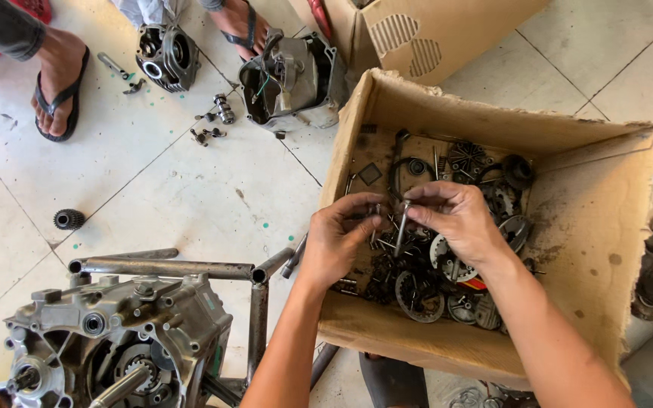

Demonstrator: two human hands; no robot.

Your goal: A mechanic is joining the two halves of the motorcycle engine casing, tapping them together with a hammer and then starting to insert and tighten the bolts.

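step in hand: we judge we are sorting through loose engine parts in the cardboard box (606, 227), with one piece picked out and held up between both hands.
left hand (338, 238): fingers curled inward, thumb and fingertips pressed together on small dark bits at the lower end of the bolt; what exactly they pinch we cannot tell.
right hand (459, 219): thumb and forefinger pinched on the head of a long metal bolt (401, 227), other fingers loosely bent.
where the bolt is: upright over the heap of gears and plates (425, 291) in the box, clear of it.
next move calls for: we reckon a steady pinch, since the bolt is thin and likely greasy.
nearby: engine case on a steel frame (130, 332) to our left.
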